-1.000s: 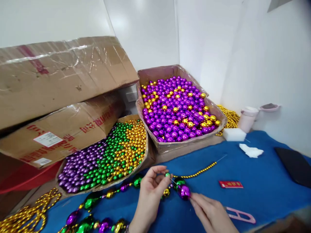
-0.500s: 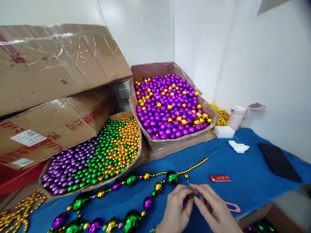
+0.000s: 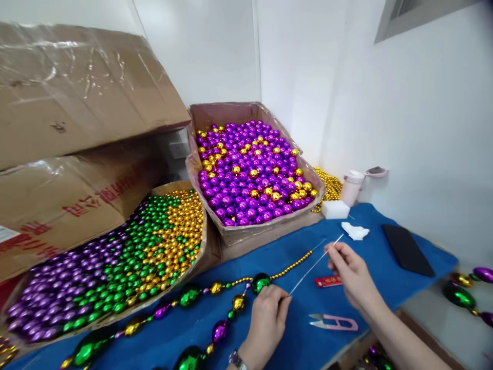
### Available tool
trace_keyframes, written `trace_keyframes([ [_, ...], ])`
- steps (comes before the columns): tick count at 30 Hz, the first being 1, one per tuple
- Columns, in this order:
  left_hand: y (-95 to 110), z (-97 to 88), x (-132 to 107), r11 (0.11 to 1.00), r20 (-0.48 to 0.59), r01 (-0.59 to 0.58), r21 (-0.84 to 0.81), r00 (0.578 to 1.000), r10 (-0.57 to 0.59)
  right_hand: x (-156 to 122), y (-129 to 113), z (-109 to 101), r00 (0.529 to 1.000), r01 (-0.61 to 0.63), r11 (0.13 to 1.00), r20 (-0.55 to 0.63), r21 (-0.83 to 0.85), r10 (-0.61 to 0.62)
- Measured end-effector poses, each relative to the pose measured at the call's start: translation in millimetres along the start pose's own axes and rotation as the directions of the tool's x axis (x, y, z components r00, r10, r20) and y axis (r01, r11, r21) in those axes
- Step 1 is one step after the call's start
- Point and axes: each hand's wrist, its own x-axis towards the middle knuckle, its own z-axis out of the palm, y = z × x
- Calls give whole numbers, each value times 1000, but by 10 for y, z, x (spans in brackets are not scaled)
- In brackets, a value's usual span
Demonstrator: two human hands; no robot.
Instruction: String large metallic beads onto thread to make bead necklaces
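A thin white string (image 3: 311,269) runs straight and taut between my hands. My left hand (image 3: 268,313), wearing a bracelet at the wrist, is closed on the string's lower end; what else it may hold is hidden. Thumb and fingertips of my right hand (image 3: 348,264) pinch the upper end, a short tip sticking out beyond them. Just behind my left hand lies a big green bead (image 3: 261,282) of a strand of green, purple and gold beads (image 3: 190,296). A row of small gold beads (image 3: 291,266) on a thread extends from it. Pink thread snips (image 3: 341,322) lie between my hands, near the front edge.
A carton (image 3: 231,233) of purple and gold beads stands behind, beside a carton (image 3: 205,252) of smaller purple, green and gold beads. A red packet (image 3: 327,281), white tissue (image 3: 355,231), white block (image 3: 335,209) and black flat object (image 3: 408,250) lie on the blue cloth (image 3: 370,246).
My hands were together and have drawn apart, my right hand moving up and right with the string stretched between. The snips, mostly covered before, now show fully. The view has shifted rightward.
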Motion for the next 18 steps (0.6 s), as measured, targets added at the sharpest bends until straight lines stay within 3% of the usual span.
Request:
trace_keyframes([
  [5, -20, -48, 4, 999, 9, 19, -32, 1000, -19, 523, 354, -434, 973, -125, 982, -211, -141, 94],
  [8, -38, -134, 27, 994, 9, 57, -95, 998, -56, 724, 546, -689, 977, -189, 922, -157, -338, 143],
  [11, -15, -259, 102, 941, 8, 147, -305, 988, -151, 791, 622, -806, 982, -172, 807, -36, -565, 184],
  [14, 95, -407, 190, 822, -4, 211, -530, 968, -250, 768, 590, -692, 988, -50, 679, 65, -732, 143],
  [18, 341, -630, 252, 761, 8, 239, -603, 956, -294, 714, 510, -277, 946, 246, 543, 322, -803, 47],
])
